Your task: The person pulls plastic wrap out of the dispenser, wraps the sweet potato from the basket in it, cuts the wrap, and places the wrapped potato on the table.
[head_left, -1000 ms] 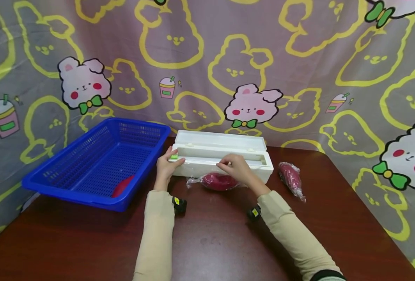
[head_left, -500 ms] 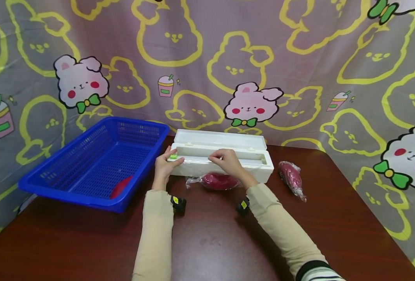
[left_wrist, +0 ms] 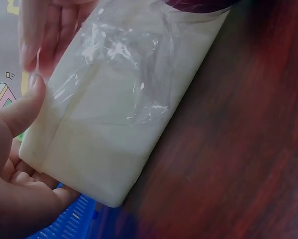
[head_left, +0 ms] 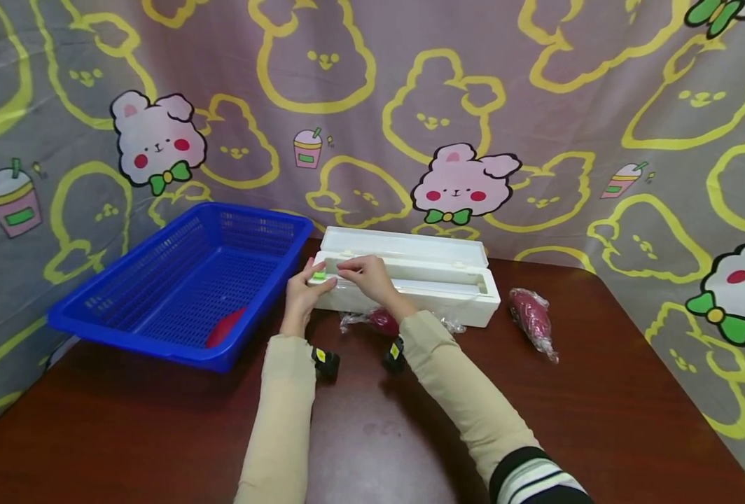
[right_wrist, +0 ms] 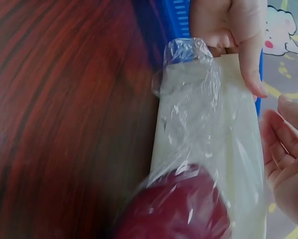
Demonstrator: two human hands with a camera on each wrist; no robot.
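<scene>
White box (head_left: 438,297) on the brown table (head_left: 360,434), lid (head_left: 404,246) raised, gripped at its left end by the left hand (head_left: 300,297), thumb at the front edge. Over that same end, right hand (head_left: 372,280) with fingers bent; cannot tell if pinching anything. Just in front, one film-wrapped dark-red piece (head_left: 381,320); second wrapped piece (head_left: 530,315) to the right, blue basket (head_left: 218,276) with red thing (head_left: 226,327) to the left.

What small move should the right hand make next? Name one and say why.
Probably touch the right hand to the green piece at the left end of the white box; it may be a cutter. The hand is close to it, the left hand holds that end, and clear film lies over the box's front.
</scene>
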